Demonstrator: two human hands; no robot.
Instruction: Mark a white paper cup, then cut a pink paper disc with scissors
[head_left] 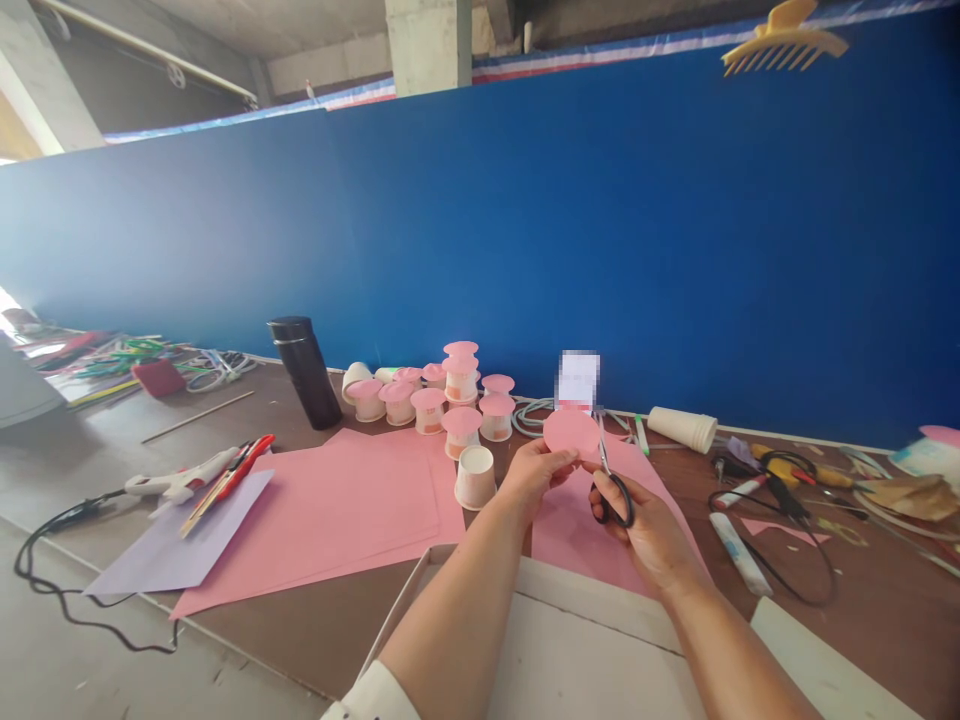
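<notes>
My left hand pinches the lower edge of a round pink paper disc. My right hand is closed around the black handles of a pair of scissors, whose blades point up along the disc's right edge. Beneath both hands lies a pink paper sheet. Just left of my left hand, a white paper cup stands upside down without a disc. Behind it are several upturned paper cups topped with pink discs, and some of them are stacked.
Pink sheets spread to the left, with a lilac sheet, a glue gun and a red cutter. A black bottle stands behind. At right lie nested cups, cables and a white tube. A cardboard box is in front.
</notes>
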